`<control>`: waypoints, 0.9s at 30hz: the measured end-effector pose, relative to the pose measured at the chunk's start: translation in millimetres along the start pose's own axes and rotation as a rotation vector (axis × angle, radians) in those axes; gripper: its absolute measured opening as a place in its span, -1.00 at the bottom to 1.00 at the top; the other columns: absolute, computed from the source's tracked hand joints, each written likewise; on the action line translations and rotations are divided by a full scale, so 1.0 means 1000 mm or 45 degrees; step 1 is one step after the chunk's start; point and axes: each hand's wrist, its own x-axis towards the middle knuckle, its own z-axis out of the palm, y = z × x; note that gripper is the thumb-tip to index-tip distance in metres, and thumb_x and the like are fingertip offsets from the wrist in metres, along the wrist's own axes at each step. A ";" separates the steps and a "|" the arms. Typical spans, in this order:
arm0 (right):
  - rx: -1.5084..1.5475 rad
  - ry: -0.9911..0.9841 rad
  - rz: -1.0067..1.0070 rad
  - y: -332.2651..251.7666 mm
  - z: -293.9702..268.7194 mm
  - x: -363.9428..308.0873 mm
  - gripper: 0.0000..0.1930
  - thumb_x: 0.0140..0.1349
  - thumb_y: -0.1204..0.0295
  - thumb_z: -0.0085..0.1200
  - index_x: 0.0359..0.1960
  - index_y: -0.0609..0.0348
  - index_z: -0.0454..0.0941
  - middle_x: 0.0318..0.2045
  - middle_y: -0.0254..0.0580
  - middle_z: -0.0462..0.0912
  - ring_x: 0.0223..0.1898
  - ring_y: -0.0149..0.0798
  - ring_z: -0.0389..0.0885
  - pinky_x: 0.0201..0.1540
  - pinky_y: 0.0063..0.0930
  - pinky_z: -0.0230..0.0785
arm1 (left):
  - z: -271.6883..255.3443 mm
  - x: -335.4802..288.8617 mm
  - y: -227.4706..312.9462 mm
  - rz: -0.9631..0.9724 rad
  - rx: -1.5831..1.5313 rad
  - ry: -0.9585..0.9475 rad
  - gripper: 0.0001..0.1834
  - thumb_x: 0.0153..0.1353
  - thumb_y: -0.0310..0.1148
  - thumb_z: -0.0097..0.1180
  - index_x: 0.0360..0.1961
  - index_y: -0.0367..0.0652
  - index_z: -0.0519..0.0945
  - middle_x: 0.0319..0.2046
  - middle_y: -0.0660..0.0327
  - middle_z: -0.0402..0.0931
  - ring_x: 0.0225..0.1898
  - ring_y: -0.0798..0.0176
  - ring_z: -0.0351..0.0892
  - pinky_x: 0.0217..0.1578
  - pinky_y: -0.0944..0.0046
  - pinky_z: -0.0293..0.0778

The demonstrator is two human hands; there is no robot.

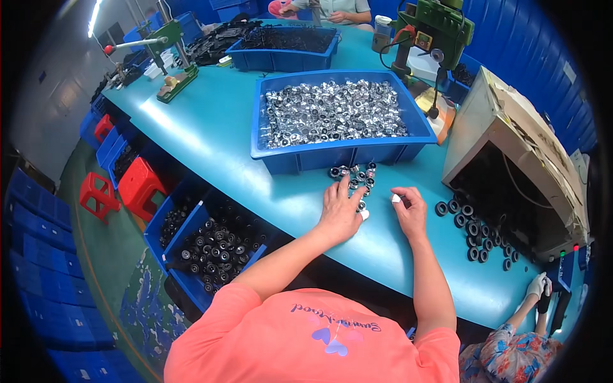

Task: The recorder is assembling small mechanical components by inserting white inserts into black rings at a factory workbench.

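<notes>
My left hand [340, 214] lies over a small group of shiny round metal parts with dark centres [370, 182], its fingers spread and touching them. A white cover wraps its thumb tip. To the right, my right hand [412, 214] is held just above the table, its fingers curled and their tips close to the thumb, which also has a white cover. Whether anything small is between those fingertips is hidden. Right behind the loose parts stands a blue bin [351, 155] heaped with the same metal parts.
Black rings [476, 233] lie at right before a box-like machine [491, 134]. A green press [179, 83] stands far left, another [440, 32] far right. A blue bin of black wheels [217, 249] sits below the table edge, beside red stools [140, 185]. Gloved co-worker's hands [538, 286] show lower right.
</notes>
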 end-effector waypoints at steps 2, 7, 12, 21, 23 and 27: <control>-0.013 0.015 -0.005 -0.001 0.000 0.001 -0.79 0.18 0.60 0.22 -0.14 0.15 0.74 -0.30 -0.30 0.59 -0.41 -0.44 0.52 -0.31 -0.53 0.39 | 0.000 -0.004 0.007 0.055 0.027 0.005 -0.33 0.13 -0.28 0.34 0.30 -0.07 0.45 0.40 -0.24 0.09 0.31 -0.35 0.20 0.33 -0.27 0.15; -0.065 0.030 -0.158 -0.028 -0.004 0.010 -0.74 0.16 0.64 0.21 -0.11 0.17 0.71 -0.27 -0.26 0.60 -0.39 -0.40 0.54 -0.28 -0.51 0.41 | -0.042 0.008 0.001 0.332 -0.025 0.229 -0.35 0.10 -0.26 0.37 0.25 -0.08 0.50 0.32 -0.13 0.26 0.28 -0.25 0.30 0.27 -0.17 0.25; -0.055 0.130 -0.509 -0.094 -0.012 0.072 -0.70 0.14 0.67 0.21 -0.07 0.18 0.68 -0.20 -0.20 0.62 -0.30 -0.30 0.58 -0.19 -0.45 0.45 | -0.125 0.079 -0.020 0.437 -0.075 0.590 -0.42 0.16 -0.28 0.33 0.22 -0.13 0.51 0.25 -0.10 0.36 0.24 -0.22 0.36 0.26 -0.11 0.31; -0.776 -0.376 -0.378 -0.033 0.051 0.266 0.04 -0.09 0.12 0.49 0.49 -0.02 0.23 0.35 0.14 0.39 0.37 0.16 0.38 0.41 -0.10 0.26 | -0.085 0.243 -0.157 -0.625 0.076 -0.178 -0.08 0.29 0.28 0.04 0.54 0.02 0.18 0.50 -0.25 0.02 0.49 -0.42 0.00 0.46 -0.24 0.03; -0.764 -0.541 -0.241 -0.014 0.062 0.290 0.19 -0.15 0.05 0.52 0.56 -0.03 0.09 0.43 0.18 0.30 0.45 0.16 0.27 0.48 -0.10 0.16 | -0.072 0.256 -0.172 -0.661 0.091 -0.276 -0.06 0.28 0.31 0.02 0.56 0.10 0.12 0.52 -0.27 -0.07 0.51 -0.48 -0.09 0.46 -0.28 0.01; -0.847 -0.769 -0.091 -0.036 0.092 0.307 0.28 -0.16 0.01 0.53 0.60 -0.04 -0.04 0.50 0.20 0.20 0.50 0.16 0.20 0.52 -0.13 0.11 | -0.056 0.268 -0.196 -0.761 0.059 -0.375 -0.01 0.25 0.38 -0.01 0.61 0.26 0.02 0.56 -0.32 -0.26 0.54 -0.58 -0.27 0.47 -0.34 -0.03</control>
